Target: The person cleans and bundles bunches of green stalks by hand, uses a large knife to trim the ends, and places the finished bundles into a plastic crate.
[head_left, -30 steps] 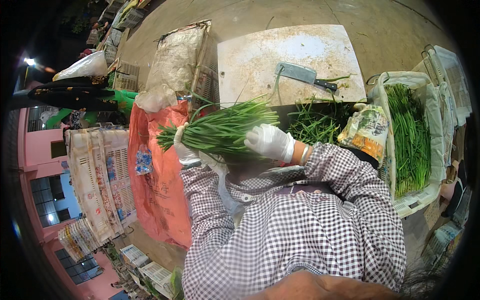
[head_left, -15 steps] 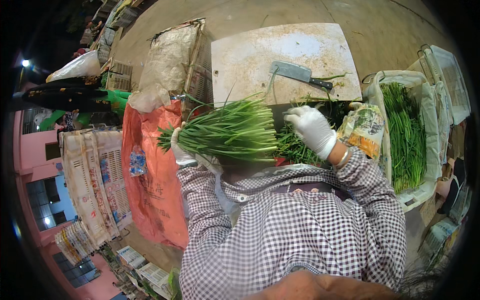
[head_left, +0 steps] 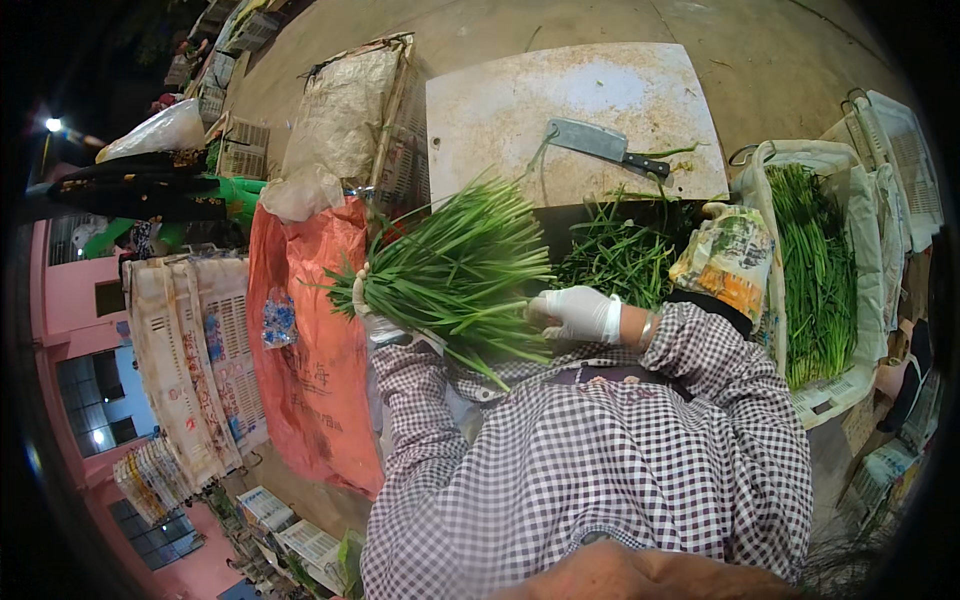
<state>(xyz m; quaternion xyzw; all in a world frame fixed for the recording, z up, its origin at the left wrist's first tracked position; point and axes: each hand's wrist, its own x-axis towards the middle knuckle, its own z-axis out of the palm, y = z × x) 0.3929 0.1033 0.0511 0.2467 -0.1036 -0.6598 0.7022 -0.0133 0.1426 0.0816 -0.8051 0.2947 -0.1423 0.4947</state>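
Note:
My left hand (head_left: 372, 318), in a white glove, is wrapped round one end of a big bunch of garlic chives (head_left: 460, 262). The bunch fans out to the right, its pale stalk ends spread apart. At the lower right of the fan, my gloved right hand (head_left: 582, 314) has its fingers closed on some stalks; the fingertips are partly hidden. Loose green leaves (head_left: 620, 255) lie just beyond that hand. A cleaver (head_left: 588, 139) with a black handle rests on the stained white board (head_left: 480, 110) ahead.
On the right stands a lined crate (head_left: 858, 190) filled with chives, beside a printed yellow-and-white bag (head_left: 722, 255). A red sack (head_left: 315, 400) hangs at the left, near stacked white crates (head_left: 185, 350). A covered crate (head_left: 345, 110) stands beyond the sack.
My right hand has moved down and left from above the loose leaves to the bunch. The bunch has tilted and fanned wider, its stalk ends spreading up and down.

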